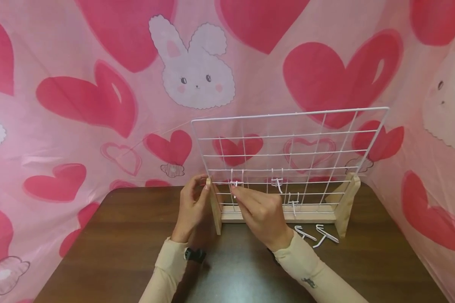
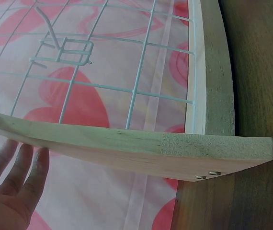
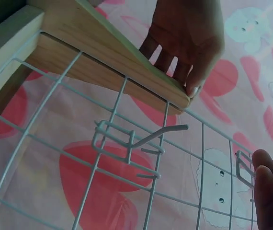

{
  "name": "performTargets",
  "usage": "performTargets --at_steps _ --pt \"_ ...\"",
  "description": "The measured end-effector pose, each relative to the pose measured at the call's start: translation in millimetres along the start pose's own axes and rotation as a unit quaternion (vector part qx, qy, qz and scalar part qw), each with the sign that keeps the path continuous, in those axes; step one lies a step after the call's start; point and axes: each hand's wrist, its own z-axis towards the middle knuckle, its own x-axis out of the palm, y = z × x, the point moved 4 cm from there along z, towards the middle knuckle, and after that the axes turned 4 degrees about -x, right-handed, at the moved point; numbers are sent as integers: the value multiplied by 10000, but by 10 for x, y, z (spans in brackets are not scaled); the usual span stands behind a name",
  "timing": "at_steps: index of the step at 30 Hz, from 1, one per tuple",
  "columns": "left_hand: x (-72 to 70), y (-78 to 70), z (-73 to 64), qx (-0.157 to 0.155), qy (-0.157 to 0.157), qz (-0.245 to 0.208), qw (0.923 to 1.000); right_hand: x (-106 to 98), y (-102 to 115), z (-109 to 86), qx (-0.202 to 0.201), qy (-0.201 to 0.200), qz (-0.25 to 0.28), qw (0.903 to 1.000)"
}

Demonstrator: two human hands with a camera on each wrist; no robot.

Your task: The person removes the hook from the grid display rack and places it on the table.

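Note:
A white wire grid (image 1: pixel 290 112) stands in a wooden frame on the table. My left hand (image 1: pixel 192 202) grips the upper end of the left wooden side piece (image 2: pixel 127 146), with thumb and fingers on either side of it. My right hand (image 1: pixel 263 212) pinches the prong of a white wire hook (image 1: pixel 236 183) at the left part of the grid; the fingertips partly hide this hook (image 3: pixel 243 167) in the right wrist view. Two more white hooks hang on the grid, one in the middle (image 1: pixel 277 182) and one lower down (image 1: pixel 293 203).
Two loose white hooks (image 1: pixel 327 235) lie on the brown table (image 1: pixel 136 252) before the frame's right end. The right wooden side piece (image 1: pixel 348 206) and the wooden base bar (image 1: pixel 314 216) hold the grid. A pink cloth with hearts and rabbits (image 1: pixel 98 101) hangs behind and at the sides.

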Motion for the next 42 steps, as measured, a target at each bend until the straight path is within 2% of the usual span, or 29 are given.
performTargets --at_steps 10,19,27,36,42 --pt "-1 17 6 48 -13 -34 10000 -115 23 -105 -239 68 28 9997" --pt "-2 8 15 90 -36 -2 10000 -223 7 -251 -485 225 -167 9984" --pt "3 8 7 -47 -5 -92 9999 -278 -44 -396 -477 409 -214 9978" --pt "11 14 19 82 1 -64 9999 -312 -79 -517 -489 671 -409 9957" --pt "10 18 16 54 -9 -69 10000 -331 -90 -617 -461 857 -526 9939"
